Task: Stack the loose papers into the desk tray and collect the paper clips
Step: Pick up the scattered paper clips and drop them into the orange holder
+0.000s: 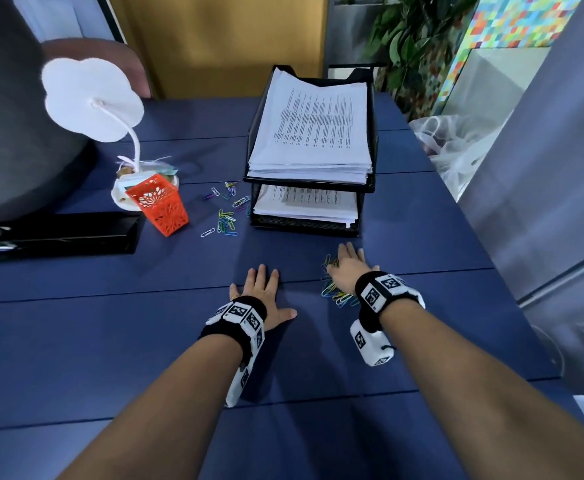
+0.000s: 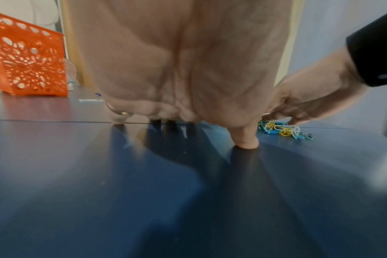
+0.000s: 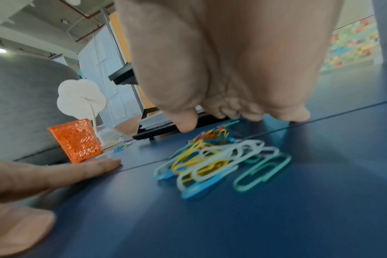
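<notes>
A black two-tier desk tray [image 1: 253, 133] at the back of the blue table holds a thick paper stack [image 1: 315, 133] on top and more papers [image 1: 304, 204] below. My left hand [image 1: 259, 289] lies flat on the table, fingers spread, holding nothing. My right hand [image 1: 347, 263] rests with spread fingers over a pile of coloured paper clips [image 1: 337, 295], its fingertips on the table beyond the pile [image 3: 216, 162]. More clips [image 1: 226, 211] lie scattered left of the tray. An orange perforated basket [image 1: 160, 207] stands tilted beside them.
A white cloud-shaped lamp [image 1: 91, 98] stands behind the basket, with a black box [image 1: 69, 233] to the left. A clear plastic bag [image 1: 457, 143] sits past the table's right edge. A grey rounded object [image 1: 13, 116] fills the far left.
</notes>
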A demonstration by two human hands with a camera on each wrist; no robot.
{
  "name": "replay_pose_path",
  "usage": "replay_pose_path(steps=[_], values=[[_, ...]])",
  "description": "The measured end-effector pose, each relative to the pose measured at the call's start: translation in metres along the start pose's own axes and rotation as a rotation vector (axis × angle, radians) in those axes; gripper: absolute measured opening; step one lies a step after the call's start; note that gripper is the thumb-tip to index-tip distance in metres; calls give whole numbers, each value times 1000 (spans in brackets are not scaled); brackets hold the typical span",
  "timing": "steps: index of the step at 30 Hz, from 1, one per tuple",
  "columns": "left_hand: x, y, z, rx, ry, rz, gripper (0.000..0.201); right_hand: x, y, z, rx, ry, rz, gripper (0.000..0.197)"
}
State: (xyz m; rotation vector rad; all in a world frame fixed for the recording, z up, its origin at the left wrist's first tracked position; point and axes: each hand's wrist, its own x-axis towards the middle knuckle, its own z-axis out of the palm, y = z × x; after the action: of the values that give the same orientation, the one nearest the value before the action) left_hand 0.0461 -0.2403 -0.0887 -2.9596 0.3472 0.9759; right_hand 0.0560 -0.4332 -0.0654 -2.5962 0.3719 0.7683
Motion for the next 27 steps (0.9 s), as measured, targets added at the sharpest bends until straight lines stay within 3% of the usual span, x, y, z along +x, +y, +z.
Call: replay_pose_path(steps=[5, 13, 15, 18, 21, 23, 27], values=[[-3, -15, -3, -28, -21, 75, 109, -11, -18, 29, -79, -47, -135, 59], [-10, -19, 2, -37, 6, 112, 104, -39, -39, 54, 9, -71, -152, 60], [-13, -24, 1, -34, -3, 139, 104, -40, -35, 46, 77, -1, -99, 59], [-17, -29, 0, -26, -22, 138, 107, -44, -23, 44, 90, 161, 164, 68], [-18, -30, 3, -38, -22, 70, 109, -52, -22, 54, 212, 174, 363, 74], [-18, -29, 6, -47, -25, 14, 109, -54, -27, 64, 221, 147, 363, 75], [-25, -29, 9, -50, -42, -44, 107, -56, -42, 75, 177, 98, 225, 72]])
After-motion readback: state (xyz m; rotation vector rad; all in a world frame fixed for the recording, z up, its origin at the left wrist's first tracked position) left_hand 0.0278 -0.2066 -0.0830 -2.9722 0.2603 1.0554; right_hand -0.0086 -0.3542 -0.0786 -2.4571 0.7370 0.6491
